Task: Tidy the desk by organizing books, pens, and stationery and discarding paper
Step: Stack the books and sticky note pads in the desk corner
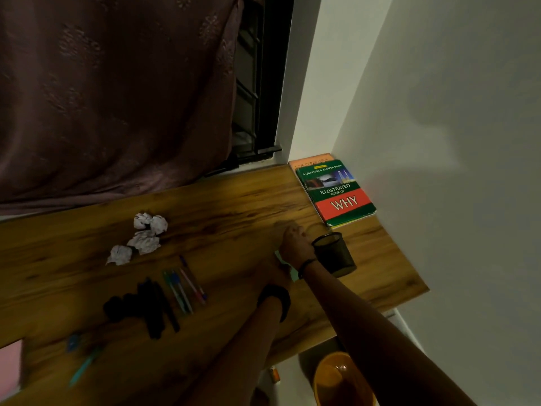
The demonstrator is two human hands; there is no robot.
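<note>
Right hand (pixel 294 243): fingers curled against the rim of the mesh pen cup (pixel 335 254) just to its right; I cannot tell if it truly grips.
Left hand (pixel 275 273): blurred, state cannot be told.
Pens (pixel 181 291): loose on the tabletop (pixel 234 206), left of both hands.
Paper balls (pixel 140 238): farther left.
Risk: a nudge could tip the light cup; pens may roll.

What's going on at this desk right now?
A person is mid-tidy. Their right hand appears to grip the black mesh pen cup near the stacked books in the corner. The left hand is blurred beside it, so its grasp is unclear. Pens and black markers lie loose on the desk, four crumpled paper balls sit undiscarded, and an orange bin waits below.
</note>
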